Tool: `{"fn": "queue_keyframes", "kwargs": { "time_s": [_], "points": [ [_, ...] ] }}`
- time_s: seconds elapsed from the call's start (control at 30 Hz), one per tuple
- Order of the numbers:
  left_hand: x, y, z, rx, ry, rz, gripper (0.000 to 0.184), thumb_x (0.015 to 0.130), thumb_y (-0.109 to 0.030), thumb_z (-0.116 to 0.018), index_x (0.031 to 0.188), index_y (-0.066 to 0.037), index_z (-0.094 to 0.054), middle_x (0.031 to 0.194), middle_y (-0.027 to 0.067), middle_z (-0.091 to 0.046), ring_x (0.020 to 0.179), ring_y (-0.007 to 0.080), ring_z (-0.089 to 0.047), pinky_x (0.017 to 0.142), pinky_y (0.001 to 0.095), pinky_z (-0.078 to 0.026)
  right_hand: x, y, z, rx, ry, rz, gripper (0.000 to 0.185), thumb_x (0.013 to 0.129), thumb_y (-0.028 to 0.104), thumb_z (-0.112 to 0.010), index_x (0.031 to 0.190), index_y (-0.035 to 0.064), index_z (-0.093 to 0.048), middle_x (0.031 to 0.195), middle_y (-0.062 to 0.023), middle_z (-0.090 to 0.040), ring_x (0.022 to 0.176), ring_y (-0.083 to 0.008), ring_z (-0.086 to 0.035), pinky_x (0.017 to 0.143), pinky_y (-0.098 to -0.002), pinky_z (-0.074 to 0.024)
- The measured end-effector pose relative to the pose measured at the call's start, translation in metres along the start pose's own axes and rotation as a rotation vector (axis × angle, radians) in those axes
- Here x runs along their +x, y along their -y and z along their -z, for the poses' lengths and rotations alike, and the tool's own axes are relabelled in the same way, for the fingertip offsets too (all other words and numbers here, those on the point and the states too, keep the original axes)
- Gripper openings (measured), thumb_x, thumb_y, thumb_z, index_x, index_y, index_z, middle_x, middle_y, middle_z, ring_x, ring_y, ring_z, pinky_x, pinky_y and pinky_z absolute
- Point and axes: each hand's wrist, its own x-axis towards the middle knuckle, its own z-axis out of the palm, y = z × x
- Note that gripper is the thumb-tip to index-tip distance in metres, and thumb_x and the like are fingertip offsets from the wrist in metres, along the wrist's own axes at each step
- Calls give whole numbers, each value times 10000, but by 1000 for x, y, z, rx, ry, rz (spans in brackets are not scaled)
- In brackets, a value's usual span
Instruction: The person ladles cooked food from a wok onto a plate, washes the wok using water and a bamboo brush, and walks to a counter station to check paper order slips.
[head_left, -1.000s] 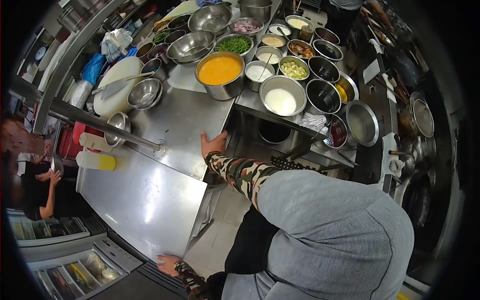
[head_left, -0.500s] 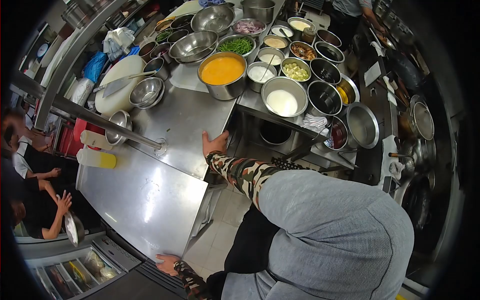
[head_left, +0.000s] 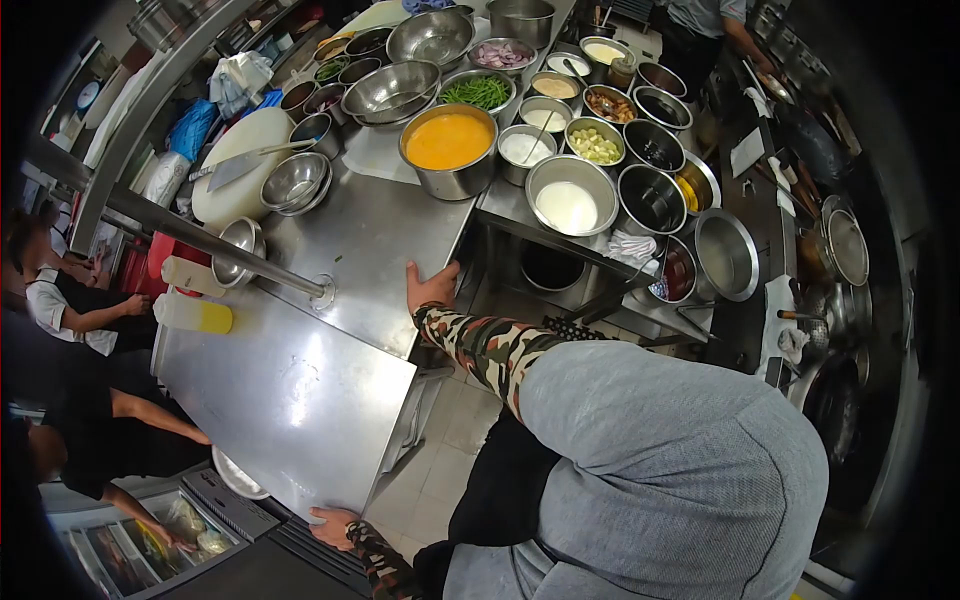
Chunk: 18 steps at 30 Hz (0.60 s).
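Right hand (head_left: 433,288): fingers wide, thumb held apart, resting at the edge of the steel bench (head_left: 345,375). Left hand (head_left: 336,527): at the bench's corner, touching its edge; how far its fingers close I cannot tell. Further out I log a steel pot of orange liquid (head_left: 448,184) beyond the right hand, a squeeze bottle (head_left: 195,313) across the bench, and a co-worker (head_left: 90,425) leaning in at frame left.

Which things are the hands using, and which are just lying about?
Touched by the hands:
- steel counter, left hand and right hand at its edges

Not touched:
- pot of orange liquid
- squeeze bottle with yellow contents
- chopped greens
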Motion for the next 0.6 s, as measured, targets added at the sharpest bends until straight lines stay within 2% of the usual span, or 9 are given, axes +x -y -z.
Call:
{"fn": "queue_keyframes", "kwargs": {
  "time_s": [0.17,0.27,0.33,0.37,0.53,0.6],
  "points": [
    [-2,-2,0,-6,-47,0,701,892,-610,-333,1291,-57,-496,1295,95,-532,1172,310,-509,923,490,-383,1,-3,-6,5,-15,0,897,764,501,-646,1355,-10,-205,1136,-305,-526,1023,-447,-557,865,-496,-445],
    [6,11,-14,15,-57,-63,635,866,-523,-412,1260,-36,-516,1241,121,-561,1126,336,-532,894,487,-416,4,-1,-1,-30,92,-78,904,768,499,-650,1352,-19,-194,1100,-304,-549,1004,-460,-560,855,-502,-446],
    [9,13,-13,-4,-107,-91,612,855,-491,-437,1252,-33,-520,1227,131,-566,1109,342,-539,897,481,-420,1,0,-3,107,43,-14,823,772,457,-667,1280,-38,-248,1084,-305,-552,979,-462,-569,842,-494,-452],
    [0,4,-3,-25,-111,-85,605,856,-482,-441,1252,-32,-520,1227,132,-565,1105,342,-540,904,476,-417,0,0,-5,64,-11,-1,832,759,519,-652,1259,-44,-297,1013,-308,-575,932,-460,-585,801,-506,-454],
    [-5,-2,0,14,-89,-49,600,856,-509,-437,1242,-60,-530,1248,108,-546,1109,317,-537,849,494,-417,3,-3,-8,36,-61,32,844,742,510,-671,1259,-47,-303,1058,-321,-552,981,-468,-561,845,-503,-437],
    [-8,-6,9,9,-47,-27,612,857,-527,-436,1264,-77,-513,1256,92,-546,1121,300,-533,864,487,-406,1,0,-7,36,-51,11,848,731,503,-682,1257,-45,-305,1096,-321,-533,1019,-463,-546,868,-504,-429]
  ]
}}
